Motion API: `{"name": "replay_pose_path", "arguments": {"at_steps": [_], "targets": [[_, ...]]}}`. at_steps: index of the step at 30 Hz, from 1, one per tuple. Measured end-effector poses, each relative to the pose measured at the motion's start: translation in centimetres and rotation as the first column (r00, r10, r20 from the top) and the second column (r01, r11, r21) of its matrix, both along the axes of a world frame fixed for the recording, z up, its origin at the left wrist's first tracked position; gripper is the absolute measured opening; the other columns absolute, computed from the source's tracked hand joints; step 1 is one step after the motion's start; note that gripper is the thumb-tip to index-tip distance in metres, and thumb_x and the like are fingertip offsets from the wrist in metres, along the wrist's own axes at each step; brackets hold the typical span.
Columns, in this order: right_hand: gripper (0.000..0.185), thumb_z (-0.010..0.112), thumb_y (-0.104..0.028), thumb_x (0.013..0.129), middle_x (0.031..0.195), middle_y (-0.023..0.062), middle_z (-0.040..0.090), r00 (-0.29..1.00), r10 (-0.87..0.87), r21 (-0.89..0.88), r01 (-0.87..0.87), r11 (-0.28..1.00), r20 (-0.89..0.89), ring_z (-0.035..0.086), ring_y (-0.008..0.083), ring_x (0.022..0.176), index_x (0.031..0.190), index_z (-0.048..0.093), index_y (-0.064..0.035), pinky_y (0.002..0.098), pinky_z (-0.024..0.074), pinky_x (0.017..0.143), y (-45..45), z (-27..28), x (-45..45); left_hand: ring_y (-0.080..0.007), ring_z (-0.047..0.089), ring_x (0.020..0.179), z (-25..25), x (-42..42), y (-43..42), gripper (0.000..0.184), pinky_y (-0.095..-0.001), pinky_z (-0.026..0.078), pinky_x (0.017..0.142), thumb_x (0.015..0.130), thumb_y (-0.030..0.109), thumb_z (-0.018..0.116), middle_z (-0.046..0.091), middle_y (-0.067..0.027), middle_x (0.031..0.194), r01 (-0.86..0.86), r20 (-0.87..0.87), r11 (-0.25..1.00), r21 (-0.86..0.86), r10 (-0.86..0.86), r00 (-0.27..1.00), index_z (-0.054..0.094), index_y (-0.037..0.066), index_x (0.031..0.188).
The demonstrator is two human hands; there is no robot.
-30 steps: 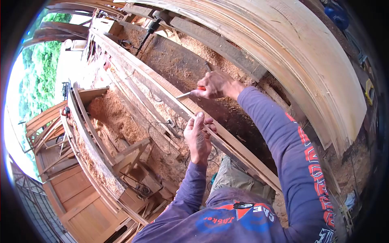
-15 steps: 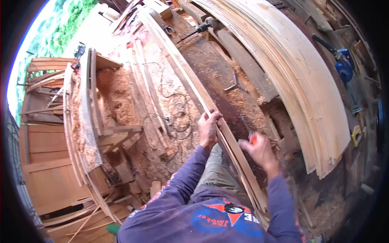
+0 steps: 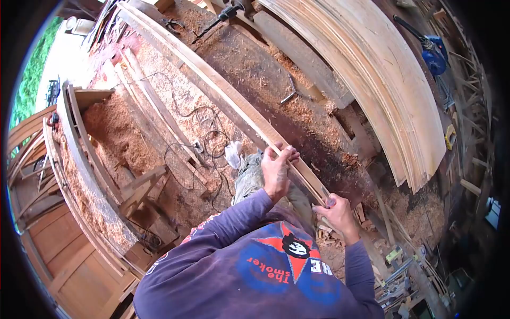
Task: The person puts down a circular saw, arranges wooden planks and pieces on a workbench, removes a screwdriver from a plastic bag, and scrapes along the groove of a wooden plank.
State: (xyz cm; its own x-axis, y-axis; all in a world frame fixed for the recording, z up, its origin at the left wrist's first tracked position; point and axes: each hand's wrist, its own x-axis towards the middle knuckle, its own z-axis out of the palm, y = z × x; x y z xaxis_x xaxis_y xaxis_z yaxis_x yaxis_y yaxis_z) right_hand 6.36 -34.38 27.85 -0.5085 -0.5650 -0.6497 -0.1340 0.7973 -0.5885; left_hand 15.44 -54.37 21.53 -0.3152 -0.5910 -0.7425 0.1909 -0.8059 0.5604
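Observation:
A long pale wooden strip (image 3: pixel 239 111) runs diagonally from the upper left toward my body. My left hand (image 3: pixel 277 174) is closed round it near its close end, thumb and fingers on its edges. At that end, my right hand (image 3: pixel 340 217) is closed with the thumb up. It grips a small hand tool (image 3: pixel 325 191) whose thin dark blade lies along the strip; my fingers hide most of the handle, so its exact kind is unclear.
A stack of curved thin boards (image 3: pixel 366 80) lies at the right. A drill (image 3: pixel 223 18) rests at the top, a blue power tool (image 3: pixel 434 61) farther right. Shavings and a looping cable (image 3: pixel 212 119) cover the floor. Curved wooden framing (image 3: pixel 79 149) stands at the left.
My right hand, earlier raised beside the strip with an orange-handled tool, has come down onto it. The strip ran past that hand toward my body; now its end is there. The view has shifted.

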Motion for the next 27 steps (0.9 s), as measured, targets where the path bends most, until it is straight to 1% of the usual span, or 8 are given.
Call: {"name": "replay_pose_path", "arguments": {"at_steps": [7, 15, 17, 18, 19, 22, 26, 27], "targets": [[0.046, 0.082, -0.033, 0.082, 0.055, 0.0063, 0.051, 0.996, -0.006, 0.117, -0.004, 0.993, 0.083, 0.040, 0.0087, 0.058, 0.069, 0.055, 0.0012, 0.0350, 0.0407, 0.052, -4.2, 4.2, 0.3, -0.0230, 0.071, 0.081, 1.0, 1.7, -3.2, 0.035, -0.0340, 0.060, 0.073, 0.091, 0.027, 0.075, 0.068, -0.0129, 0.094, 0.107, -0.107, 0.963, 0.247, -0.082, 0.991, 0.054, 0.006, 0.109], [0.041, 0.077, -0.035, 0.088, 0.067, 0.0084, 0.069, 0.964, -0.047, 0.058, 0.033, 0.998, 0.263, 0.067, 0.0119, 0.064, 0.077, 0.068, 0.0038, 0.0294, 0.0530, 0.057, -0.7, -1.2, -0.3, -0.0196, 0.069, 0.068, 0.3, 2.0, -2.7, 0.036, -0.0337, 0.060, 0.064, 0.090, 0.027, 0.074, 0.070, -0.0110, 0.087, 0.186, -0.019, 0.980, 0.065, -0.186, 0.982, 0.057, 0.003, 0.112], [0.040, 0.075, -0.033, 0.089, 0.067, 0.0125, 0.070, 0.975, 0.157, -0.046, -0.151, 0.987, 0.159, 0.067, 0.0133, 0.062, 0.078, 0.068, 0.0047, 0.0319, 0.0523, 0.055, -0.8, -2.2, -1.6, -0.0201, 0.070, 0.069, -0.1, 2.7, -2.7, 0.034, -0.0347, 0.060, 0.065, 0.091, 0.022, 0.070, 0.070, -0.0125, 0.089, 0.224, 0.000, 0.973, 0.055, -0.224, 0.975, 0.055, 0.002, 0.115], [0.040, 0.076, -0.032, 0.086, 0.066, 0.0269, 0.062, 0.974, 0.226, -0.048, -0.227, 0.973, -0.023, 0.068, 0.0375, 0.062, 0.074, 0.065, 0.0045, 0.0446, 0.0485, 0.055, -2.0, -1.6, -2.7, -0.0205, 0.070, 0.070, -0.2, 2.9, -2.7, 0.032, -0.0357, 0.060, 0.065, 0.092, 0.017, 0.066, 0.070, -0.0141, 0.092, 0.253, 0.000, 0.966, 0.053, -0.253, 0.967, 0.053, 0.002, 0.117], [0.045, 0.077, -0.038, 0.085, 0.069, 0.0295, 0.060, 0.981, 0.186, -0.003, -0.186, 0.982, -0.050, 0.065, 0.0450, 0.066, 0.074, 0.062, 0.0040, 0.0479, 0.0476, 0.057, -4.3, 0.5, -3.8, -0.0205, 0.070, 0.070, 0.0, 3.0, -2.8, 0.032, -0.0357, 0.060, 0.065, 0.092, 0.017, 0.066, 0.070, -0.0141, 0.092, 0.284, 0.006, 0.958, 0.049, -0.284, 0.959, 0.053, 0.002, 0.117], [0.058, 0.072, -0.049, 0.087, 0.091, 0.0289, 0.066, 0.895, 0.331, -0.039, -0.358, 0.933, -0.298, 0.065, 0.0468, 0.085, 0.105, 0.052, 0.0020, 0.0498, 0.0502, 0.070, -9.6, 2.2, -7.9, -0.0241, 0.071, 0.079, 0.3, 3.8, -3.1, 0.037, -0.0377, 0.060, 0.070, 0.092, 0.011, 0.058, 0.069, -0.0190, 0.103, 0.300, 0.039, 0.949, 0.092, -0.305, 0.952, 0.042, 0.000, 0.125], [0.023, 0.061, -0.016, 0.093, 0.096, 0.0217, 0.065, 0.663, 0.435, -0.383, -0.726, 0.570, -0.610, 0.066, 0.0424, 0.089, 0.108, 0.057, 0.0004, 0.0494, 0.0532, 0.076, -19.1, 0.2, -9.5, -0.0267, 0.070, 0.085, 1.0, 3.8, -3.5, 0.028, -0.0394, 0.061, 0.076, 0.092, 0.007, 0.056, 0.068, -0.0185, 0.102, 0.280, 0.019, 0.940, 0.196, -0.289, 0.957, 0.044, 0.002, 0.117], [0.021, 0.061, -0.019, 0.093, 0.092, 0.0189, 0.065, 0.590, 0.630, -0.208, -0.791, 0.575, -0.504, 0.067, 0.0395, 0.086, 0.105, 0.060, -0.0012, 0.0481, 0.0545, 0.075, -21.5, 1.1, -9.8, -0.0267, 0.070, 0.085, 1.1, 3.8, -3.5, 0.028, -0.0394, 0.061, 0.076, 0.092, 0.007, 0.056, 0.068, -0.0185, 0.102, 0.294, 0.021, 0.929, 0.224, -0.306, 0.952, 0.044, 0.002, 0.117]]}}
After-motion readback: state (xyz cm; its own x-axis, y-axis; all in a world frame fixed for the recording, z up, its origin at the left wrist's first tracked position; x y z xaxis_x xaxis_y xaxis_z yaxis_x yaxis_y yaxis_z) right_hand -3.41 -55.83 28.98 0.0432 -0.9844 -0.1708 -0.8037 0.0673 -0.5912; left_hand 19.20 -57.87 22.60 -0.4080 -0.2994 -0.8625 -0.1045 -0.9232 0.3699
